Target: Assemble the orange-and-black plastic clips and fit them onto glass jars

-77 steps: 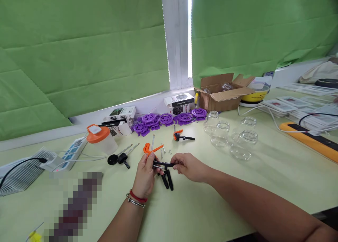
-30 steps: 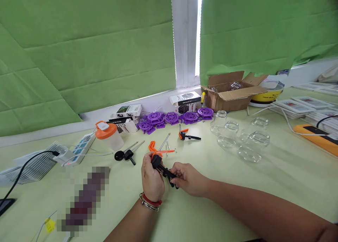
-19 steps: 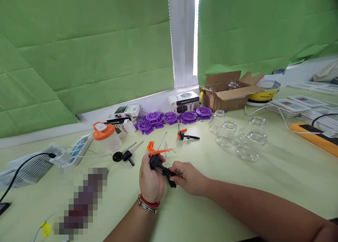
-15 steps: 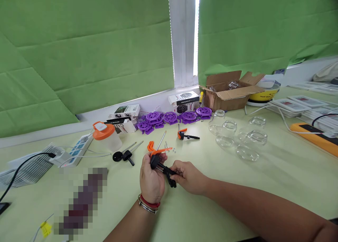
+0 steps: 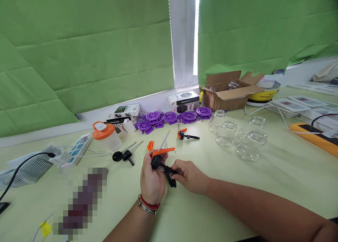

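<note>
Between my two hands is a black assembly (image 5: pixel 156 161) with a round black head, an orange curved lever (image 5: pixel 164 151) on top and a metal rod. My left hand (image 5: pixel 153 180) wraps round its head, palm up. My right hand (image 5: pixel 188 175) pinches the end of its black arm. More black legs (image 5: pixel 170 180) hang below between the hands. Just beyond lie a loose orange lever (image 5: pixel 150 146) and thin metal rods, partly hidden by the held part. A similar black-and-orange assembly (image 5: pixel 183 134) rests farther back. Two black round-headed pieces with rods (image 5: pixel 127 155) lie to the left.
Purple wheel-like parts (image 5: pixel 170 118) line the back by small boxes. Several clear jars (image 5: pixel 248 148) stand right, before an open cardboard box (image 5: pixel 224 99). An orange-lidded cup (image 5: pixel 104 132) and power strip (image 5: pixel 79 150) are left. A blurred-out object (image 5: pixel 83 203) lies front left.
The held assembly has tilted and shifted slightly to the right, its orange lever moving with it. Both hands keep their grip almost in place.
</note>
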Available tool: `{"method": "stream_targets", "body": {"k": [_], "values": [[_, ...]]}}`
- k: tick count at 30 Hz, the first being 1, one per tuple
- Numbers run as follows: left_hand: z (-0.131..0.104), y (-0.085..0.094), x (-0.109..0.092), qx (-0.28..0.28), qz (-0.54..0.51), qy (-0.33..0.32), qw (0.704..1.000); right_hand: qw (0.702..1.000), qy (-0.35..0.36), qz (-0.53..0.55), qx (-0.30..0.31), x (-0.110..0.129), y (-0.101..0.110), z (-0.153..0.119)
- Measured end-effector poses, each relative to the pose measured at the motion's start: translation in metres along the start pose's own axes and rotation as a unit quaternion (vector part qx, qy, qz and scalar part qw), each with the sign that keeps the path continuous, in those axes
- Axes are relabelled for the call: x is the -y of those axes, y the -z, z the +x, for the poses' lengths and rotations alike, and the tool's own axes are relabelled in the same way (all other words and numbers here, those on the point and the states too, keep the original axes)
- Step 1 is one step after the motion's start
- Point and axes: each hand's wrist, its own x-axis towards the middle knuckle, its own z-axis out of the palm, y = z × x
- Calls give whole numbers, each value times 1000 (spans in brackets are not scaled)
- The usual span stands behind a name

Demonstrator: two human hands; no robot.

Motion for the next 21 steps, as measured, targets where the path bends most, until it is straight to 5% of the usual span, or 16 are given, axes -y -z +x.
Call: {"method": "stream_targets", "body": {"k": [14,21], "values": [[4,4,-1,52,38,-46,997,974,-61,218,29,2,-5,0],[5,6,-2,61,72,-58,994,966,-83,242,36,2,-5,0]]}}
